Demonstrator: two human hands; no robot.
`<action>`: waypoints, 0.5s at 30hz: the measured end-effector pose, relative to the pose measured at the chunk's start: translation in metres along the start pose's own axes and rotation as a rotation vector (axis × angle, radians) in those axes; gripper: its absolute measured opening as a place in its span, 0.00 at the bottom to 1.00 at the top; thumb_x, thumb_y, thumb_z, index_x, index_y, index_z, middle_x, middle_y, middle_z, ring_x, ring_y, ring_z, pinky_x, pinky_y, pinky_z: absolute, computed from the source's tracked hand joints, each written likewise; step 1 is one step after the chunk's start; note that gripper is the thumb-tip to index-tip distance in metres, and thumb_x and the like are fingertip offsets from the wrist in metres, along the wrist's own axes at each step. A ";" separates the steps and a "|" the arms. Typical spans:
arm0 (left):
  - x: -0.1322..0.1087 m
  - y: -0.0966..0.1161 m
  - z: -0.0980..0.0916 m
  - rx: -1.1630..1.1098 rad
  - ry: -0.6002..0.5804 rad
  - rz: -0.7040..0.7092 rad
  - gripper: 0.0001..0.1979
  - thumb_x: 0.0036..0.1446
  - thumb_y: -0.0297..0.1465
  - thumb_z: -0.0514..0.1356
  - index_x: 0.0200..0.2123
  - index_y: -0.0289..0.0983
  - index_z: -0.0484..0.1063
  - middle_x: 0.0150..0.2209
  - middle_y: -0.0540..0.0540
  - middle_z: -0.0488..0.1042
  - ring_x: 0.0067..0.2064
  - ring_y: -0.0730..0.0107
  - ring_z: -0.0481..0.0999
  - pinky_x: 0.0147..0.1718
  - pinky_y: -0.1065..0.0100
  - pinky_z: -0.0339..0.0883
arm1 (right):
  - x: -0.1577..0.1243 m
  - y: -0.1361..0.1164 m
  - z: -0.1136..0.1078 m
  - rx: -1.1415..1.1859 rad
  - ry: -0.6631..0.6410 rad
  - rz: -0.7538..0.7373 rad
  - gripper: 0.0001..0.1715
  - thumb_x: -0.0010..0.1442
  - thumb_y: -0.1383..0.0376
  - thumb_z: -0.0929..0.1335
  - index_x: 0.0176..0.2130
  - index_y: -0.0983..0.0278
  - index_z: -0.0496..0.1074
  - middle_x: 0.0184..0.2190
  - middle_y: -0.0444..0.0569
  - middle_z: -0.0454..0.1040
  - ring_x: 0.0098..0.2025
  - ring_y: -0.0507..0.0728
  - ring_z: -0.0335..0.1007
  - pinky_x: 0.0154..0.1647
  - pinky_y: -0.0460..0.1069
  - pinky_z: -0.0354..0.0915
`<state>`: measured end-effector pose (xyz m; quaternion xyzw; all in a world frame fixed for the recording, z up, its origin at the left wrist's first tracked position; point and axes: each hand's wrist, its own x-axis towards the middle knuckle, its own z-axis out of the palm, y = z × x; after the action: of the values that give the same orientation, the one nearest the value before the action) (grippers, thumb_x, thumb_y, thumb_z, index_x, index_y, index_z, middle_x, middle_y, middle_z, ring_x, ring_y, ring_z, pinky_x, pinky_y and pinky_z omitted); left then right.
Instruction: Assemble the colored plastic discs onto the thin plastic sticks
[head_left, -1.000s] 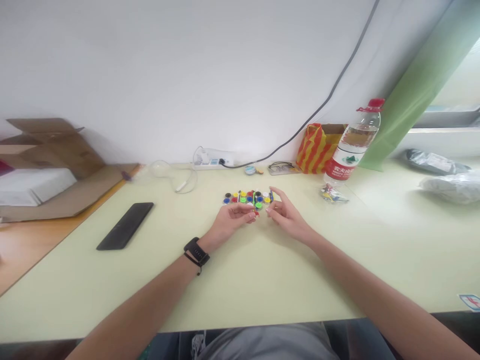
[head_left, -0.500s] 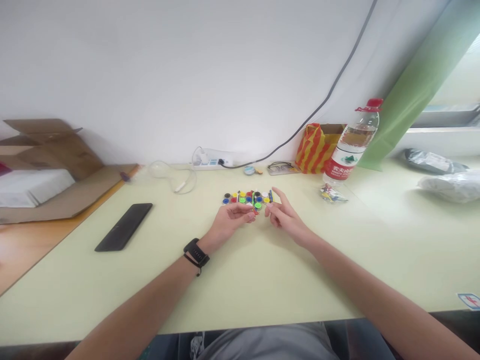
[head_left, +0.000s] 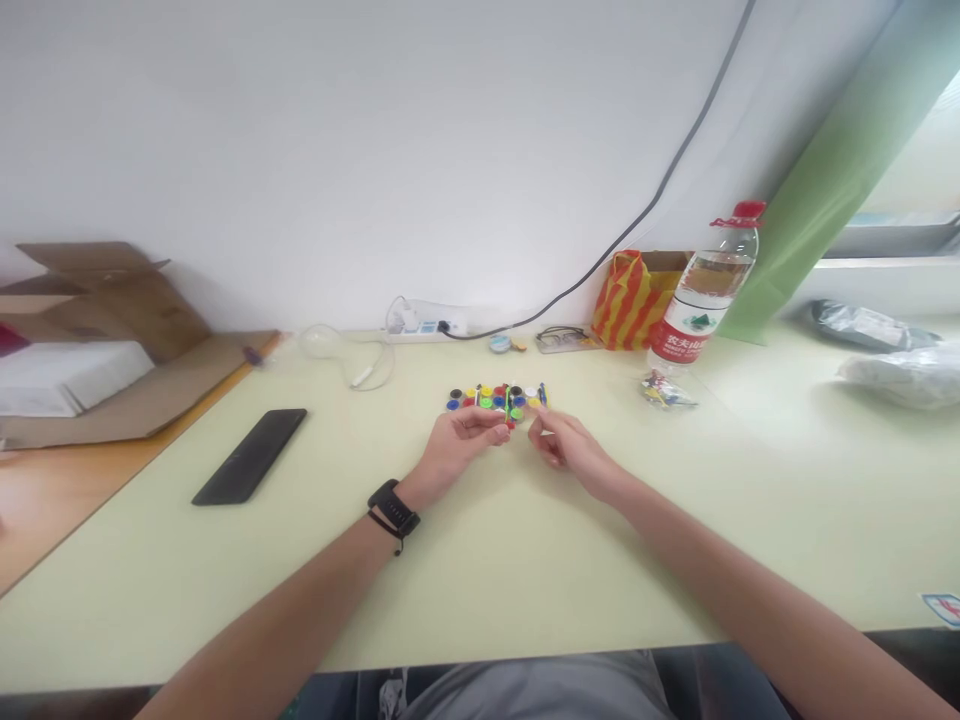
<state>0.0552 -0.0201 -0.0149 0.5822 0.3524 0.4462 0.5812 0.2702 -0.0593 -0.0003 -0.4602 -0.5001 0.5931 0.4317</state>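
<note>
Your left grip point(head_left: 457, 442), pinched between thumb and fingers, has hold of a small red piece point(head_left: 511, 425), on the near side of the coloured discs point(head_left: 487, 391). Your right grip point(head_left: 571, 448) is just beside these discs, fingers partly curled; whether it holds something, one cannot tell. To the right of the discs stands a water bottle point(head_left: 691, 318).

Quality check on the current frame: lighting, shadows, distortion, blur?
Head view, lighting: the window at far right is washed out toward white; head view, shadows: faint and soft on the table near the hands; head view, distortion: wide-angle, the bottle leans outward; head view, sharpness: the small red piece at the left hand is too soft to make out.
</note>
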 end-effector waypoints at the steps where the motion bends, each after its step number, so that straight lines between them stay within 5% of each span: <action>1: 0.000 0.000 0.000 -0.005 0.006 0.003 0.20 0.50 0.39 0.76 0.43 0.34 0.81 0.44 0.39 0.83 0.45 0.58 0.83 0.51 0.56 0.77 | 0.001 0.001 -0.001 -0.009 -0.045 -0.009 0.35 0.67 0.42 0.62 0.21 0.63 0.67 0.19 0.43 0.61 0.21 0.50 0.52 0.24 0.50 0.48; 4: 0.000 0.000 0.000 -0.005 0.006 0.010 0.20 0.50 0.39 0.76 0.43 0.34 0.81 0.45 0.39 0.83 0.46 0.57 0.83 0.52 0.55 0.77 | 0.004 0.001 -0.005 0.002 -0.071 -0.091 0.40 0.68 0.41 0.61 0.15 0.62 0.58 0.15 0.42 0.53 0.21 0.50 0.49 0.25 0.50 0.47; 9: -0.001 -0.001 0.002 0.017 -0.026 0.000 0.21 0.51 0.39 0.75 0.45 0.34 0.82 0.45 0.39 0.83 0.45 0.58 0.83 0.51 0.55 0.77 | 0.003 0.001 -0.004 0.012 -0.006 -0.182 0.22 0.61 0.46 0.72 0.35 0.61 0.68 0.29 0.42 0.71 0.24 0.50 0.59 0.27 0.48 0.55; 15: -0.004 0.002 0.004 0.027 -0.083 -0.011 0.19 0.53 0.38 0.74 0.45 0.35 0.81 0.46 0.40 0.83 0.47 0.58 0.83 0.52 0.56 0.76 | 0.003 0.009 0.002 -0.142 -0.063 -0.287 0.24 0.61 0.49 0.73 0.49 0.58 0.68 0.35 0.44 0.73 0.28 0.51 0.65 0.29 0.48 0.62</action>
<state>0.0570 -0.0258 -0.0130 0.6059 0.3371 0.4137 0.5899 0.2673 -0.0575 -0.0094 -0.3947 -0.6147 0.5024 0.4625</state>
